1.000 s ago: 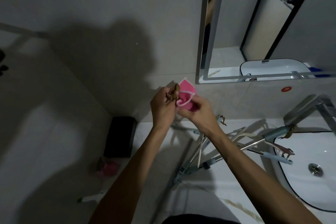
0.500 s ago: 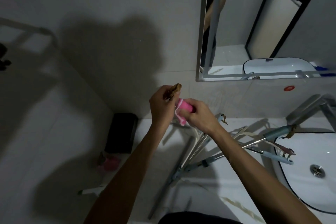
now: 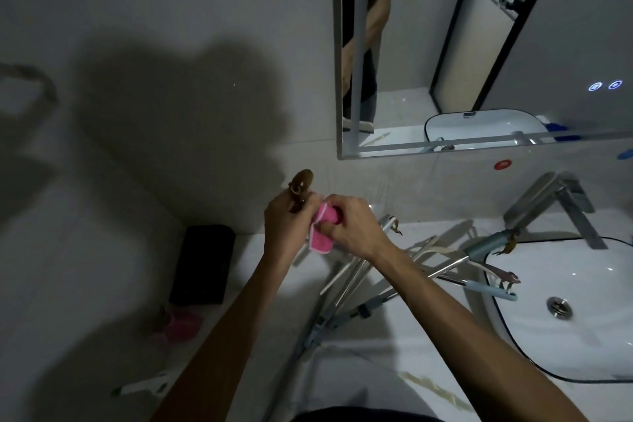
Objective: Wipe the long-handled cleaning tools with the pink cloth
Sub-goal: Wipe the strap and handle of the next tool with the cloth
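My left hand [image 3: 286, 226] grips the top end of one long-handled tool, where a brown hanging loop [image 3: 301, 186] sticks up above my fingers. My right hand [image 3: 352, 226] is wrapped around the pink cloth [image 3: 323, 229], which is folded around that handle just below my left hand. The handle itself is hidden by my hands and forearm. Several more long-handled tools [image 3: 373, 279] with metal shafts and pale blue grips lie fanned across the white counter below, some ends reaching over the basin.
A white basin [image 3: 582, 312] with a drain and a chrome tap [image 3: 548, 205] sit to the right. A mirror [image 3: 479, 44] hangs above. A black box [image 3: 203, 264] stands in the counter's corner, with a pink object [image 3: 181, 322] and a white-handled tool [image 3: 147, 387] nearby.
The cloth, spread open above my fingers a second ago, is now bunched around the handle under my right hand. Both hands have sunk slightly lower.
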`<action>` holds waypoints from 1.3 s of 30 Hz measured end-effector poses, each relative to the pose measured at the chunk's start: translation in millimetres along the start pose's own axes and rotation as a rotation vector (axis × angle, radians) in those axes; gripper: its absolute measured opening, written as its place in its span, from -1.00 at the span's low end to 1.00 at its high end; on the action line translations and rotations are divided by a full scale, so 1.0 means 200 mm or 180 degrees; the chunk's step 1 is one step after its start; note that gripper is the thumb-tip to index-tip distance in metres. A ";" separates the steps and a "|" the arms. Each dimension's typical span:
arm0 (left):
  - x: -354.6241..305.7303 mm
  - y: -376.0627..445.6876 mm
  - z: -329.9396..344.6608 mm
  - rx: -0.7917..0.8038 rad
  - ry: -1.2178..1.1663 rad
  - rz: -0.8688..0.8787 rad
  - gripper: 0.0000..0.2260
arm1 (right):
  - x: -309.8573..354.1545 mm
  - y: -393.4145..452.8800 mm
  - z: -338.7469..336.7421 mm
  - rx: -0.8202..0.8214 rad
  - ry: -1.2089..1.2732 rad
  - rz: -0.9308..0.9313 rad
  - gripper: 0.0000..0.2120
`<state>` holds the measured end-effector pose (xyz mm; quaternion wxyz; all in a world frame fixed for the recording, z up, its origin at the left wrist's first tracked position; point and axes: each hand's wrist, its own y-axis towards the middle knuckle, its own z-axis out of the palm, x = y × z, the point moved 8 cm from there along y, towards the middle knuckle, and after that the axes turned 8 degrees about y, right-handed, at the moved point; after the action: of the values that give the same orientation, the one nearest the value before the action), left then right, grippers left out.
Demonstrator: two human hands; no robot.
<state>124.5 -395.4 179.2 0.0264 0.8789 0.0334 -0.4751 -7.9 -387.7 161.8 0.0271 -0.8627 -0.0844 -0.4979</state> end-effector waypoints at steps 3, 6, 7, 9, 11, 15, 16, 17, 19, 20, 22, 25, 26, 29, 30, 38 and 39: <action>-0.01 0.00 -0.02 -0.0015 0.0420 0.0089 -0.87 | -0.03 -0.01 0.01 0.0006 0.0060 -0.0019 -0.90; 0.00 0.00 -0.04 -0.0122 0.0212 0.0070 -0.86 | -0.04 -0.02 0.04 0.0052 -0.0014 -0.0088 -0.83; 0.01 0.00 -0.05 -0.0180 0.0124 0.0030 -0.84 | -0.05 -0.02 0.05 0.0110 -0.0051 -0.0094 -0.81; 0.07 0.04 -0.10 -0.0348 -0.0232 -0.0132 -0.82 | -0.09 -0.03 0.06 0.0285 -0.0152 -0.0044 -0.79; 0.13 0.08 -0.16 -0.0540 -0.0467 -0.0301 -0.79 | -0.16 -0.05 0.07 0.0448 -0.0264 0.0080 -0.84; 0.11 0.09 -0.21 -0.0710 -0.0433 -0.0225 -0.77 | -0.22 -0.08 0.10 0.0489 -0.0506 0.0096 -0.88; 0.11 0.08 -0.21 -0.0741 -0.0450 -0.0192 -0.78 | -0.22 -0.08 0.10 0.0437 -0.0500 0.0081 -0.89; 0.11 0.08 -0.20 -0.0765 -0.0480 -0.0189 -0.80 | -0.20 -0.08 0.09 0.0339 -0.0460 0.0058 -0.89; 0.11 0.08 -0.20 -0.0784 -0.0525 -0.0152 -0.78 | -0.15 -0.07 0.05 0.0043 -0.0331 -0.0043 -0.89; 0.12 0.09 -0.20 -0.0779 -0.0519 -0.0128 -0.74 | -0.11 -0.06 0.03 -0.0105 -0.0259 -0.0118 -0.88; 0.12 0.07 -0.19 -0.0762 -0.0485 -0.0107 -0.70 | -0.02 -0.05 0.01 -0.0339 -0.0166 -0.0288 -0.85; 0.14 0.04 -0.16 -0.0757 -0.0609 -0.0177 -0.79 | 0.09 -0.02 0.01 -0.0447 -0.0204 -0.0561 -0.82; 0.15 0.03 -0.17 -0.0780 -0.0688 -0.0176 -0.82 | 0.10 -0.02 0.02 -0.0423 -0.0255 -0.0565 -0.82; 0.20 0.07 -0.24 -0.0871 -0.0801 -0.0141 -0.80 | 0.00 -0.06 0.08 -0.0338 -0.0587 -0.0352 -0.97; 0.22 0.08 -0.26 -0.0890 -0.0772 -0.0117 -0.78 | -0.06 -0.08 0.10 -0.0287 -0.0717 -0.0217 -0.97; 0.29 0.06 -0.28 -0.0932 -0.0806 -0.0066 -0.82 | -0.36 -0.20 0.23 0.0639 -0.1438 0.0843 -0.79; 0.27 0.05 -0.26 -0.0916 -0.0862 -0.0013 -0.78 | -0.37 -0.19 0.23 0.0690 -0.1447 0.0859 -0.78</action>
<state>198.7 -399.5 162.8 0.1550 0.7941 0.0988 -0.5794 -11.6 -352.5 72.4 0.1655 -0.9477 -0.0255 -0.2717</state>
